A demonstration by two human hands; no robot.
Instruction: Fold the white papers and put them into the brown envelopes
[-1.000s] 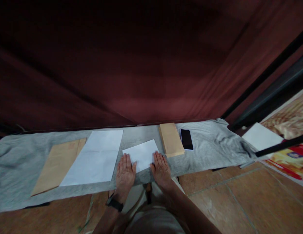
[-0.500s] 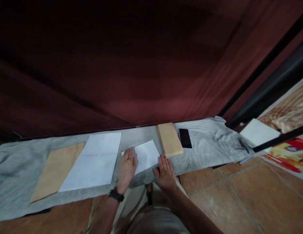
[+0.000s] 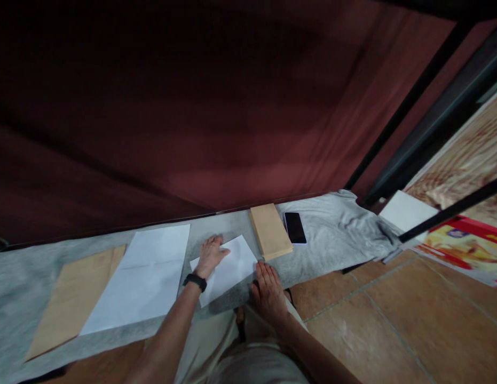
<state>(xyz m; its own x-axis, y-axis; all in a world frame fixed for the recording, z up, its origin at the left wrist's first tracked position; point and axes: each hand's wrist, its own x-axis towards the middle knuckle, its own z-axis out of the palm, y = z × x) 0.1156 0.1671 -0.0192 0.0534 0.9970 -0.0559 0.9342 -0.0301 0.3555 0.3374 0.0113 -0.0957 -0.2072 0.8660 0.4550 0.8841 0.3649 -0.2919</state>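
Note:
A small white sheet of paper (image 3: 232,269), which looks folded, lies on the grey cloth in front of me. My left hand (image 3: 211,253) rests on its upper left part, fingers reaching toward the far edge and thumb out to the right. Beside the paper's right corner my right hand (image 3: 268,285) lies flat, fingertips at or just over the edge. A stack of brown envelopes (image 3: 272,229) sits just beyond my right fingertips. Farther left is a large white sheet (image 3: 146,277) with a crease across it, partly covering a large brown envelope (image 3: 74,296).
A dark-screened phone (image 3: 295,228) lies right of the envelope stack. The grey cloth (image 3: 332,221) covers a narrow surface against a dark red hanging fabric (image 3: 232,133). Black bars, a white panel (image 3: 406,213) and a colourful printed box (image 3: 468,245) stand to the right, over tiled floor (image 3: 432,314).
My left hand has slid up along the small paper toward its far edge, uncovering more of its left side. My right hand stays at the right corner. The view has shifted slightly.

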